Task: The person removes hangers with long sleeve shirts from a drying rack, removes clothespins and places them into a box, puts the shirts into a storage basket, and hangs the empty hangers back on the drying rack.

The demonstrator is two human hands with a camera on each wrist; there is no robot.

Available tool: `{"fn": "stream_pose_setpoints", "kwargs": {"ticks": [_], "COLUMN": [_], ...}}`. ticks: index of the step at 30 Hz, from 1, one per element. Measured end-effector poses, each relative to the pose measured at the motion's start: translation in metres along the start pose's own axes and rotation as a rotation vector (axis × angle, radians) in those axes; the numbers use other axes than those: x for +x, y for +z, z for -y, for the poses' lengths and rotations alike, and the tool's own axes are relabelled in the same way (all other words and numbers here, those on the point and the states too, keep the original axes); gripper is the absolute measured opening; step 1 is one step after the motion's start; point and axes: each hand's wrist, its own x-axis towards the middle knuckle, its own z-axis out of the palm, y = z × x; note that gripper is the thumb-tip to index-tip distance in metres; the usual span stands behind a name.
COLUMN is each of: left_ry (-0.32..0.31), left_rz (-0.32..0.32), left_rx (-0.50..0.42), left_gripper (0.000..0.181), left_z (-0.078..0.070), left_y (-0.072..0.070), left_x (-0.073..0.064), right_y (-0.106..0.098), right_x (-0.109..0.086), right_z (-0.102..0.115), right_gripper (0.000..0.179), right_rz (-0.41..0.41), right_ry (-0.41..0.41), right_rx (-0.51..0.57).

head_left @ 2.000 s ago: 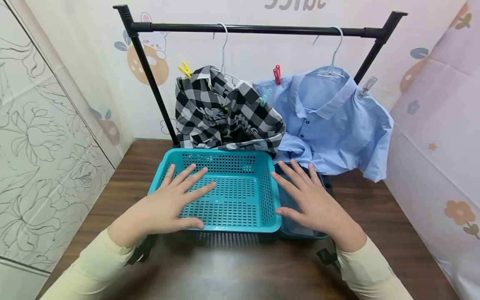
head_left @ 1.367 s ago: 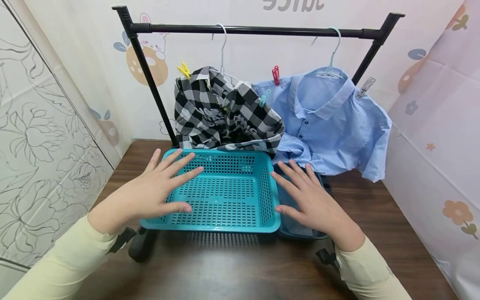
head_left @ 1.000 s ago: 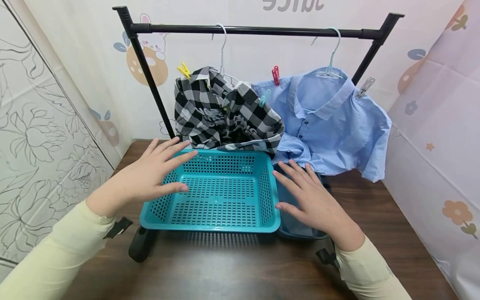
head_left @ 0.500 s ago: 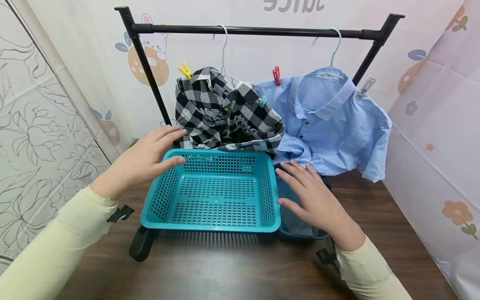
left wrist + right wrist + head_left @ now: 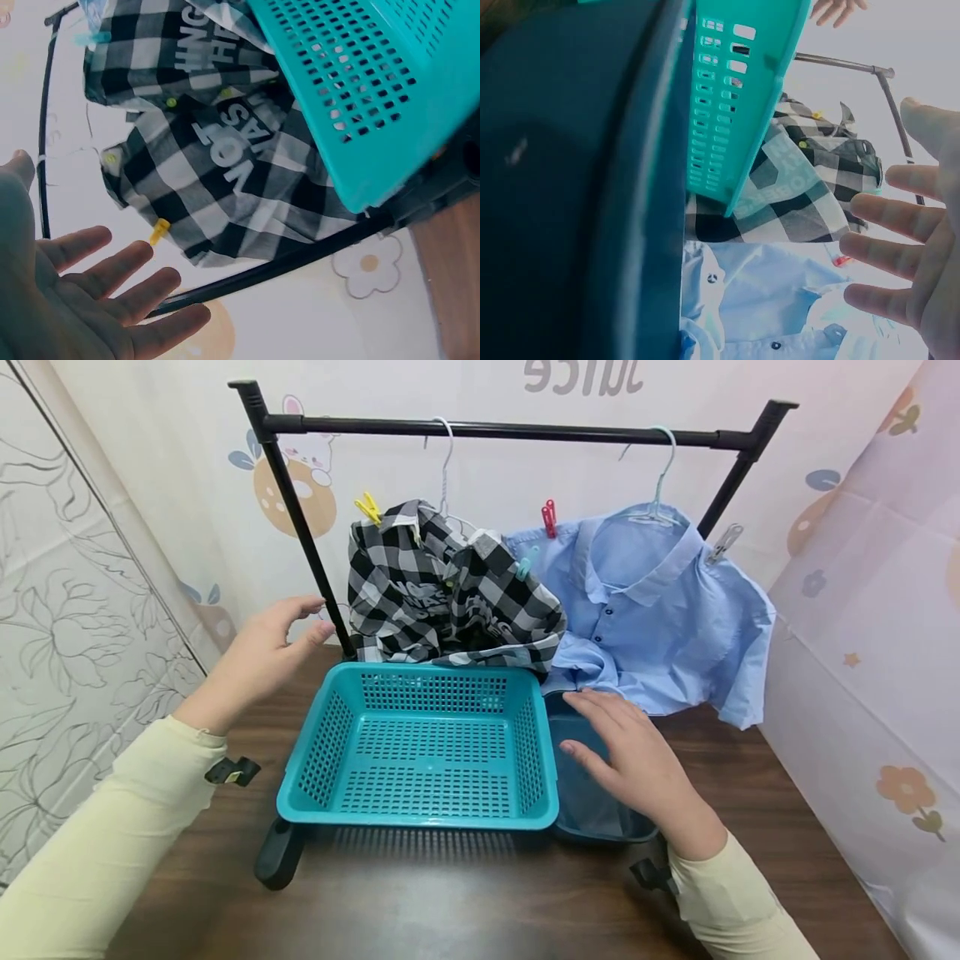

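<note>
My left hand is raised beside the rack's left post, fingers loosely bent and nothing held; the left wrist view shows its palm with fingers spread. To its right hangs a black-and-white checked shirt, with a yellow clothespin and a light-blue clothespin on its shoulders. My right hand, relaxed and holding nothing, hovers over a dark blue bin. Behind it hangs a light blue shirt bearing a red clothespin and a grey clothespin. A teal basket lies between the hands.
A black clothes rack spans the back, carrying a white hanger and a pale-green hanger. One black rack foot sticks out at the basket's front left. Everything stands on a brown wooden table against printed cloth walls.
My left hand has moved from over the basket's left side back and left to the rack post, its fingers bending. The right hand has barely shifted. The view has tilted slightly.
</note>
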Motion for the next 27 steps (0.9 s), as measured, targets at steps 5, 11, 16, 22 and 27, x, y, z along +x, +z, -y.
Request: {"fn": "stream_pose_setpoints", "kwargs": {"ticks": [5, 11, 16, 22, 27], "left_ry": [-0.065, -0.133, -0.184, -0.285, -0.363], "left_rz": [-0.016, -0.050, -0.061, -0.077, -0.128], "left_rx": [-0.064, -0.101, -0.117, -0.221, -0.280], "left_gripper": [0.072, 0.075, 0.078, 0.089, 0.087], "left_z": [0.012, 0.020, 0.028, 0.036, 0.040], "left_y": [-0.001, -0.004, -0.008, -0.009, -0.010], "left_x": [0.004, 0.013, 0.027, 0.050, 0.069], "right_y": [-0.005, -0.014, -0.022, -0.029, -0.033], "right_x": [0.003, 0.012, 0.020, 0.031, 0.040], "right_z": [-0.003, -0.004, -0.002, -0.003, -0.005], "right_gripper": [0.062, 0.058, 0.053, 0.046, 0.044], "right_rz": [-0.041, -0.051, -0.058, -0.096, -0.128], "right_ry": [0.022, 0.059, 0.101, 0.126, 0.167], "right_rx": [0.034, 0.061, 0.095, 0.156, 0.192]}}
